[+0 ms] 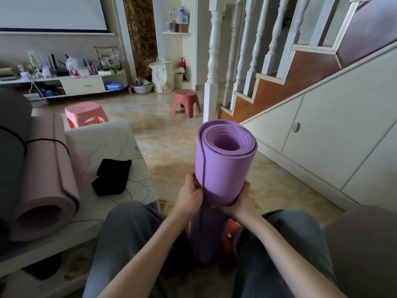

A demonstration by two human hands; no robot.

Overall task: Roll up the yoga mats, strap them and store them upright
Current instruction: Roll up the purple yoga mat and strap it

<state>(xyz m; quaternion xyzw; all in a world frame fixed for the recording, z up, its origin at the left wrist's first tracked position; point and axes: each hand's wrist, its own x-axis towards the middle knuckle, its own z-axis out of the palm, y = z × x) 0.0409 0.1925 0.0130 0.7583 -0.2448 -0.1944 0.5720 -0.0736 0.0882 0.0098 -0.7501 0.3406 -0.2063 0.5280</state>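
Purple mat (pixel 225 164): rolled, upright between both hands, left hand (pixel 190 195) and right hand (pixel 238 203) gripping it; unstrapped. Pink mat (pixel 47 168), left of hands: rolled, strapped, lying flat; upright storage pending

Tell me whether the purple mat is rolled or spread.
Rolled: the purple mat stands upright, spiral end showing on top, left hand and right hand gripping its sides.
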